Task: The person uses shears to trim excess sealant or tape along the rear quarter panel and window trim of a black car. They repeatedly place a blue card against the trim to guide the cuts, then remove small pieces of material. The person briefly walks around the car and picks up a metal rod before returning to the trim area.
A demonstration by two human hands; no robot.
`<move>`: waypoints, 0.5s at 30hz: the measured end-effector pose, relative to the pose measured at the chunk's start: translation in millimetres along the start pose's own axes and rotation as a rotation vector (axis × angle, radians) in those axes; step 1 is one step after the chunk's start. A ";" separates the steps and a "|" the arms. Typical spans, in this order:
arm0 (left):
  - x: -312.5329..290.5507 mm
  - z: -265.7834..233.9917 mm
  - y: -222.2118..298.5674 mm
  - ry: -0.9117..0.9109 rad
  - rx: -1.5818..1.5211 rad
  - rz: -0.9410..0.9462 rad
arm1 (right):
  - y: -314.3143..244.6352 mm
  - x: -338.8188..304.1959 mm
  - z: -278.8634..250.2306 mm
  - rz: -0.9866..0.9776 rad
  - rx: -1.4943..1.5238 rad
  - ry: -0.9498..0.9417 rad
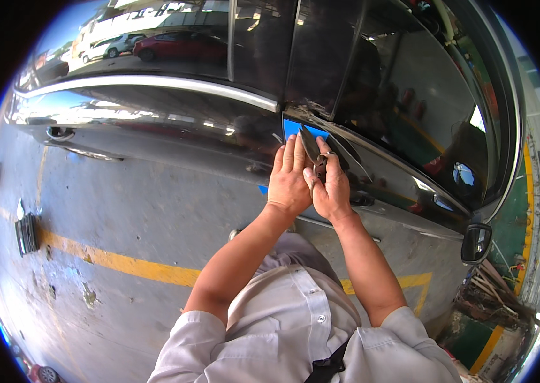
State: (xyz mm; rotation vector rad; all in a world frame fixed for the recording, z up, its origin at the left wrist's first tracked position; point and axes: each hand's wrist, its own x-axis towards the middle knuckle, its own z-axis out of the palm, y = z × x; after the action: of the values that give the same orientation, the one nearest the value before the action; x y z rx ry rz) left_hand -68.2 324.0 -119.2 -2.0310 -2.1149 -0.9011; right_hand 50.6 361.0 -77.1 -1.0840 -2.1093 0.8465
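Note:
At the gap between the doors of a black car (pixel 219 137), my left hand (pixel 290 182) lies flat. Its fingers are stretched out and pressed on a blue piece of tape or film (pixel 291 127). Close beside it, my right hand (pixel 332 185) is closed around a dark tool with a pointed blade (pixel 309 144), perhaps scissors. The blade points away from me over the blue piece. My fingers hide part of its handle, so I cannot make out its exact kind. Lower on the door edge, another blue bit (pixel 263 189) shows left of my left wrist.
A bright chrome strip (pixel 155 82) runs along the door at left, above a door handle (pixel 59 133). The side mirror (pixel 476 242) sticks out at right. On the grey floor (pixel 129 210) are a yellow line (pixel 123 265) and a dark object (pixel 27 234). Wooden sticks (pixel 493 290) lie at lower right.

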 end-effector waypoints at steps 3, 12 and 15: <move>4.2 -4.5 -1.7 0.007 0.016 0.029 | -2.3 1.4 -0.3 0.026 0.091 -0.005; 7.3 -10.2 -0.5 0.033 0.133 0.050 | -2.4 -1.1 -5.7 0.142 0.247 -0.050; 7.8 -11.6 0.2 0.066 0.143 0.066 | -0.1 -6.9 -7.0 0.139 0.469 0.015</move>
State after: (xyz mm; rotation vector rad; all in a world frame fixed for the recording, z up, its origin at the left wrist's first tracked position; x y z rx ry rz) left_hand -72.9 325.7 -106.1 -1.9607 -2.0044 -0.7726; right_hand 59.1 356.9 -74.2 -0.9809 -1.7103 1.3141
